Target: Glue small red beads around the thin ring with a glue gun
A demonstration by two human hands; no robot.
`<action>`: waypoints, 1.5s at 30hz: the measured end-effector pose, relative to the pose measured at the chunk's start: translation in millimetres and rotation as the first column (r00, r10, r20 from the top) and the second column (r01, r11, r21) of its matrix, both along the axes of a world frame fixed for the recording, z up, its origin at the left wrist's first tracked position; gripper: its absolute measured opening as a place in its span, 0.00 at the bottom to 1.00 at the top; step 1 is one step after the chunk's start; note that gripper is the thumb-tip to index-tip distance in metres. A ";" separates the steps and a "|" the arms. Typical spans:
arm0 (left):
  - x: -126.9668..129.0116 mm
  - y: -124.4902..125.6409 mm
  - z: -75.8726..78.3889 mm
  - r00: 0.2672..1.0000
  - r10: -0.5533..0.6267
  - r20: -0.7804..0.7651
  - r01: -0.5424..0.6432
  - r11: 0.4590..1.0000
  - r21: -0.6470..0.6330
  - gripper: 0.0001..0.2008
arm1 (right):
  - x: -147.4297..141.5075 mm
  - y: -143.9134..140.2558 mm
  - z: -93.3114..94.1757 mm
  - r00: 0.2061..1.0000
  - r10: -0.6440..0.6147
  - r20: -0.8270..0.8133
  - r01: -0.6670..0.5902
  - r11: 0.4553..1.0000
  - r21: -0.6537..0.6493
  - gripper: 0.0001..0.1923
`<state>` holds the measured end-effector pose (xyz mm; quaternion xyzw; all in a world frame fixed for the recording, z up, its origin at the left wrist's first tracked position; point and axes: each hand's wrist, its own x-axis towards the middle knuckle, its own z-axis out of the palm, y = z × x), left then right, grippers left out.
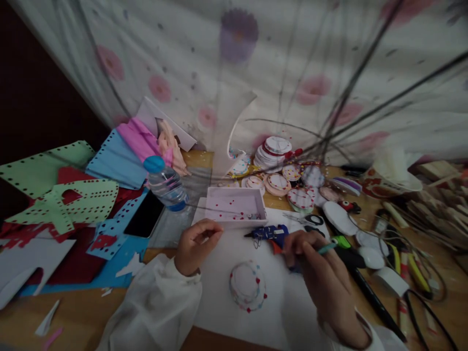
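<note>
My left hand (195,245) rests on the white sheet (223,292) with fingers curled loosely, just in front of a shallow white box (236,206) sprinkled with small red bits; whether it pinches anything is unclear. My right hand (321,273) grips a thin teal tool (326,248) like a pen. A blue glue gun (268,233) lies between the hands, close to my right fingers. On the sheet below sits a white round disc (247,284) edged with red and blue dots.
A water bottle (165,183) lies left of the box beside a dark phone (145,219). Punched foam sheets in green, blue and red (62,200) cover the left. Stacks of decorated discs (276,165), scissors (310,222), pliers and cables (413,268) crowd the right.
</note>
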<state>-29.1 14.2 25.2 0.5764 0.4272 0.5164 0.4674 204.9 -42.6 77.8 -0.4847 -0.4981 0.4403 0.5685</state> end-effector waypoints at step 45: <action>-41.9 22.7 -1.4 0.905 -0.392 -0.165 0.344 0.902 -0.260 0.12 | 25.3 82.6 10.5 0.669 0.188 0.719 -0.280 0.960 0.010 0.01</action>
